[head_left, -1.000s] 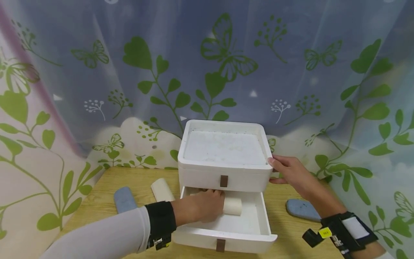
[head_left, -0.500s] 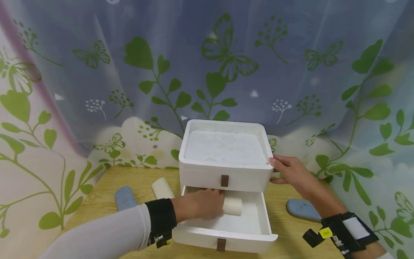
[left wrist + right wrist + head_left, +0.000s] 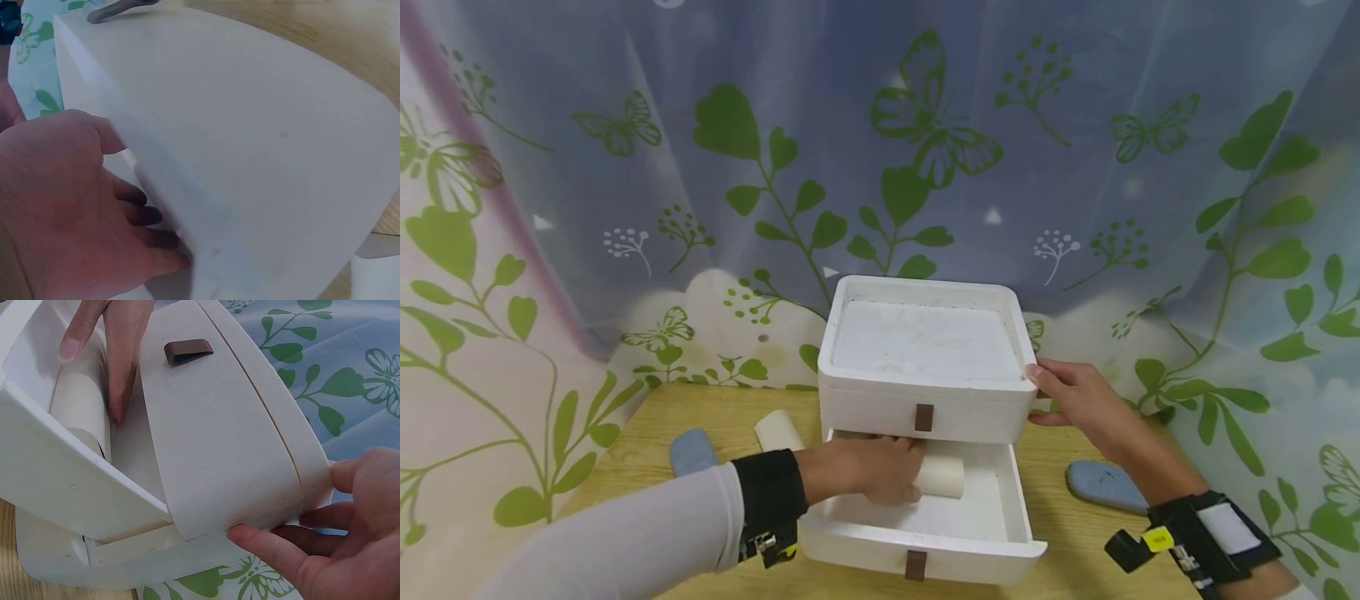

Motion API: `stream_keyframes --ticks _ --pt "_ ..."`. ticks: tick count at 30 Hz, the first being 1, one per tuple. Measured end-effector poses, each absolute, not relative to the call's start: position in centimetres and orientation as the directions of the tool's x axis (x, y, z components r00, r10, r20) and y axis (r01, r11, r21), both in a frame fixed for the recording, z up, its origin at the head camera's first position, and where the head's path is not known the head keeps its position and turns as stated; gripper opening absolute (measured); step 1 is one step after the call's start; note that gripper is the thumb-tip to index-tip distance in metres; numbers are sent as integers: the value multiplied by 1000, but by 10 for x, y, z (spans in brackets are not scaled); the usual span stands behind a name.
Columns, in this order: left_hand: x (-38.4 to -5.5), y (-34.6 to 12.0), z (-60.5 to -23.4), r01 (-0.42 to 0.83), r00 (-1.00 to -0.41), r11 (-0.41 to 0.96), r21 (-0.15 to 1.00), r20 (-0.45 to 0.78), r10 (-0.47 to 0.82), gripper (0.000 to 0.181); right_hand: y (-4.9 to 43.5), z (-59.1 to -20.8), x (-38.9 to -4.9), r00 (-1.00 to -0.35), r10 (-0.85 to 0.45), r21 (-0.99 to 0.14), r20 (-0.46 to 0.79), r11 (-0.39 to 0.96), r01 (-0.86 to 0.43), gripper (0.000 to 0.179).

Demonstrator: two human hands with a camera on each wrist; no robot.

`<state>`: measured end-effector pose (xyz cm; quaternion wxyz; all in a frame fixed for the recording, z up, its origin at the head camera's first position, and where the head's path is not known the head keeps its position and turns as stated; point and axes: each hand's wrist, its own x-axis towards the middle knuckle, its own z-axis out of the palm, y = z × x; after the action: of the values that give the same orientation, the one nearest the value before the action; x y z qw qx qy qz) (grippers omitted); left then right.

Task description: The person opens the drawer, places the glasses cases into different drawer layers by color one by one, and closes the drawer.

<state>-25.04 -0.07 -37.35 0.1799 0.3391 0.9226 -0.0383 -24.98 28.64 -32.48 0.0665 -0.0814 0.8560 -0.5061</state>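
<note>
My left hand (image 3: 887,471) reaches into the pulled-out lower drawer (image 3: 977,525) of a small white drawer unit (image 3: 917,287). Its thumb and straight fingers straddle a cream, roll-shaped object (image 3: 942,477) that lies in the drawer; in the right wrist view this roll (image 3: 81,406) shows between thumb and fingers. At the unit's right side, my right hand (image 3: 1082,408) holds its upper corner, thumb at the top rim and fingers against the side wall. In the left wrist view, the drawer's white wall (image 3: 262,137) hides the roll beyond the left hand (image 3: 75,194).
Another cream piece (image 3: 777,431) lies on the wooden table (image 3: 730,404) left of the unit. A blue-grey rounded object (image 3: 691,452) lies farther left, and a second blue-grey one (image 3: 1103,485) on the right. A patterned curtain (image 3: 880,167) hangs behind.
The left hand has loosened slightly, its thumb now spread and visible beside the roll. The right hand keeps its place, and the head view has shifted slightly.
</note>
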Motion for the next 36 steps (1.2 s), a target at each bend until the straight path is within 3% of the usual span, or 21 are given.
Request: stream_keyframes --ticks 7,15,25,36 --pt "-248 -8 -354 670 -646 731 131 -382 661 68 288 -325 -249 -975 -221 -885 -20 457 -85 67" --pt "-242 -26 -332 698 -590 679 227 -356 725 53 287 -323 -249 -976 -218 -885 -20 458 -84 67" --pt "-241 -76 -312 796 -507 521 308 -130 852 44 286 -326 -249 -976 -218 -885 -17 458 -87 66" --pt "-241 -137 -303 765 -624 619 178 -31 781 36 287 -324 -247 -977 -214 -873 -7 478 -98 68"
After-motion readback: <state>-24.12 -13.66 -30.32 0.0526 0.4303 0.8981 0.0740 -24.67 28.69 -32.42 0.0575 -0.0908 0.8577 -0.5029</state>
